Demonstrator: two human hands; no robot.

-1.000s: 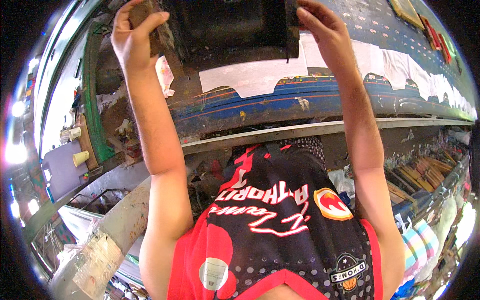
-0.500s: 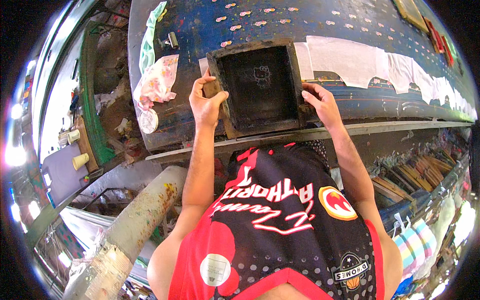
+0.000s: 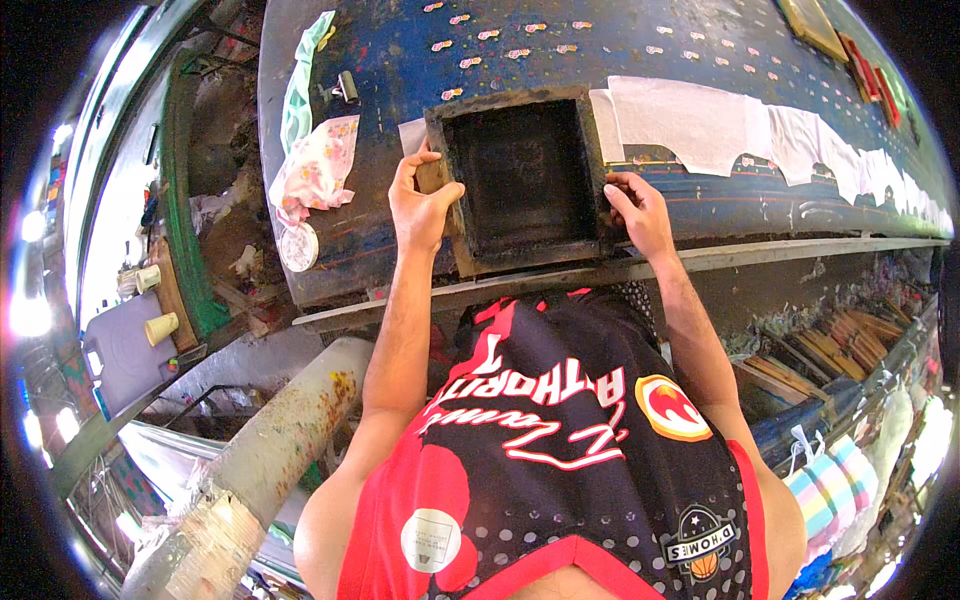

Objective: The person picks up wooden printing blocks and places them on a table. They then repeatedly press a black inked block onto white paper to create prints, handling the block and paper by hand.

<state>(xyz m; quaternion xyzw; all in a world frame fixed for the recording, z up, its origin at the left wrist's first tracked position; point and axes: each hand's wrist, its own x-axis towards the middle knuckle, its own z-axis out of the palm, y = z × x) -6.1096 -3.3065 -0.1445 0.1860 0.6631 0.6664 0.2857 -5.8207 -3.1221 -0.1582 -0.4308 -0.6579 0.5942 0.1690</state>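
A dark wooden screen-printing frame [image 3: 525, 180] with black mesh is at the near edge of the long blue table, over the row of white cloth. My left hand [image 3: 424, 205] grips its left side, thumb on the frame's edge and fingers around a wooden piece. On the right side, my right hand [image 3: 640, 212] pinches the frame's edge between thumb and fingers. White cut cloth pieces [image 3: 685, 120] run off to the right, and a corner of white cloth shows past the frame's upper left. Whether the frame rests flat on the cloth, I cannot tell.
On the blue table [image 3: 400, 60] lie a patterned cloth [image 3: 318, 165], a mint-green cloth [image 3: 300, 85], a squeegee-like tool [image 3: 347, 87] and a round white lid [image 3: 298, 246]. A rusty pipe [image 3: 270, 435] stands at lower left. Wooden frames [image 3: 830, 340] are stacked below the table at right.
The frame and both hands have shifted slightly to the right. The pale cat-shaped outline seen through the mesh earlier no longer shows.
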